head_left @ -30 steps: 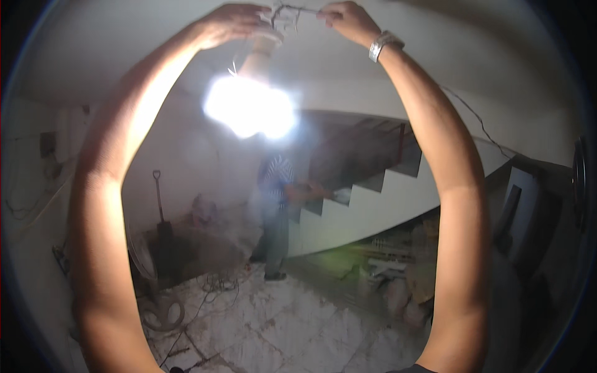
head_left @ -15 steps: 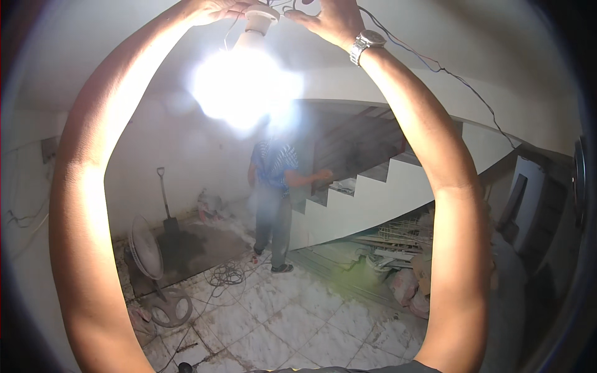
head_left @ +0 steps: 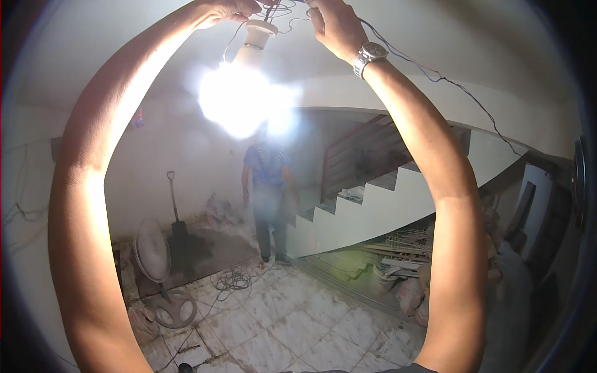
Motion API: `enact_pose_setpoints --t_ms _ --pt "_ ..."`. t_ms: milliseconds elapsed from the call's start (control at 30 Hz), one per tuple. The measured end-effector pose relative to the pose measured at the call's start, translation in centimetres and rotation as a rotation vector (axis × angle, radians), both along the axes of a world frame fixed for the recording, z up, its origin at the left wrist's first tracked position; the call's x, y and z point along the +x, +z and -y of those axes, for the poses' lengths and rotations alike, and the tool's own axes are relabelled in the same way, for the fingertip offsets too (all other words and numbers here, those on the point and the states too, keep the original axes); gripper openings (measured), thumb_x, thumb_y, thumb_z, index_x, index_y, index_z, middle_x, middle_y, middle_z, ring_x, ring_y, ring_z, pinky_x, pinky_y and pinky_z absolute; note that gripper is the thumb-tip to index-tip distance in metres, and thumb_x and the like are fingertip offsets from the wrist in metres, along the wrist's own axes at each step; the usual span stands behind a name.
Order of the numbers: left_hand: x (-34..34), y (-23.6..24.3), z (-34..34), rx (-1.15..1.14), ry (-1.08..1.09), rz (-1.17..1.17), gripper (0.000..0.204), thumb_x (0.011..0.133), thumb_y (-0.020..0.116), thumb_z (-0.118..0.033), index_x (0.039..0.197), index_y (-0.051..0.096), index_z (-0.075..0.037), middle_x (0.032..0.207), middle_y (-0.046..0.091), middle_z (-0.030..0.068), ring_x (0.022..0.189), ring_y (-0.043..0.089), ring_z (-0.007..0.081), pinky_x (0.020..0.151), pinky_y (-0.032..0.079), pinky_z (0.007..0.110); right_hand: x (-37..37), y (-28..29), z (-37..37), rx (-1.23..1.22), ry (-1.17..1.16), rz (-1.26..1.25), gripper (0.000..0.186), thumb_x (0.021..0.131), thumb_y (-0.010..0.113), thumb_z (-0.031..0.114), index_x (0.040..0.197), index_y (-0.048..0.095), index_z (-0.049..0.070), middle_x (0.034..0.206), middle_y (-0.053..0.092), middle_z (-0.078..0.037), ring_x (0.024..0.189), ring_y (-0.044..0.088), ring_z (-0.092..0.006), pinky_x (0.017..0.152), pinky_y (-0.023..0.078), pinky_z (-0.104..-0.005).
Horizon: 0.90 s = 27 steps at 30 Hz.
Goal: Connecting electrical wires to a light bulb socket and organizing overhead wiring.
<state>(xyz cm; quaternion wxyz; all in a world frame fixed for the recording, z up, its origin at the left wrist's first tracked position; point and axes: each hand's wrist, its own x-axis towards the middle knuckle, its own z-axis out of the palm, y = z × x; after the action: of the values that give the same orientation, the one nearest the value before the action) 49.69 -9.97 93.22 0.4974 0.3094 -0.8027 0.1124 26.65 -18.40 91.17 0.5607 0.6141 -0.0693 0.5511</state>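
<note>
- White plastered walls (head_left: 155,155) and a pale ceiling (head_left: 497,68) above the raised hands.
- A white staircase (head_left: 367,205) climbs to the right, between and below the arms.
- A person in a blue shirt (head_left: 268,199) stands at its foot.
- A shovel (head_left: 175,205) leans on the wall beside the left arm; a standing fan (head_left: 155,261) is just below it.
- Dusty tiled floor (head_left: 298,323) with a coil of cable (head_left: 233,278).
- Rubble and sacks (head_left: 407,292) lie under the stairs, near the right arm.
</note>
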Motion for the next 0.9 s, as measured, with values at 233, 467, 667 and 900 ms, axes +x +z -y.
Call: enact_pose_setpoints --t_ms 233,467,667,900 --pt "2.6 2.7 4.1 -0.123 -0.077 0.199 0.026 0.095 0.059 -0.019 0.114 0.074 -0.011 0.117 0.068 0.0070 0.100 0.064 0.0169 0.094 0.055 0.032 -0.3 1.5 0.8 -0.071 -0.093 -0.068 0.012 0.085 0.064 0.004 0.097 0.063 0.005 0.103 0.063 -0.008 0.094 0.061 -0.0292 0.083 0.051 -0.0421" --pt "-0.6 1.1 1.2 -0.095 0.013 0.273 0.040 0.087 0.069 -0.037 0.109 0.075 -0.005 0.087 0.068 0.0047 0.083 0.063 0.0113 0.080 0.055 0.027 -1.1 1.7 2.6 -0.101 -0.099 -0.071 0.014 0.084 0.064 0.003 0.098 0.065 0.004 0.099 0.064 -0.007 0.094 0.061 -0.0276 0.084 0.052 -0.0409" --pt "-0.4 5.1 3.9 -0.048 0.081 0.414 0.033 0.079 0.074 -0.031 0.100 0.076 -0.006 0.079 0.067 0.0025 0.075 0.062 0.0098 0.073 0.053 0.025 -1.5 1.5 2.2 -0.091 -0.064 -0.071 0.009 0.085 0.064 0.004 0.095 0.066 0.004 0.097 0.064 -0.007 0.092 0.061 -0.0272 0.083 0.052 -0.0411" --pt "-3.9 0.8 -1.4 -0.140 0.365 0.273 0.025 0.080 0.072 -0.031 0.083 0.074 -0.006 0.070 0.065 0.0000 0.068 0.060 0.0081 0.068 0.053 0.024 -0.3 1.7 1.5 -0.060 -0.076 -0.073 0.006 0.086 0.064 0.006 0.091 0.065 0.004 0.094 0.064 -0.008 0.090 0.062 -0.0271 0.080 0.053 -0.0410"
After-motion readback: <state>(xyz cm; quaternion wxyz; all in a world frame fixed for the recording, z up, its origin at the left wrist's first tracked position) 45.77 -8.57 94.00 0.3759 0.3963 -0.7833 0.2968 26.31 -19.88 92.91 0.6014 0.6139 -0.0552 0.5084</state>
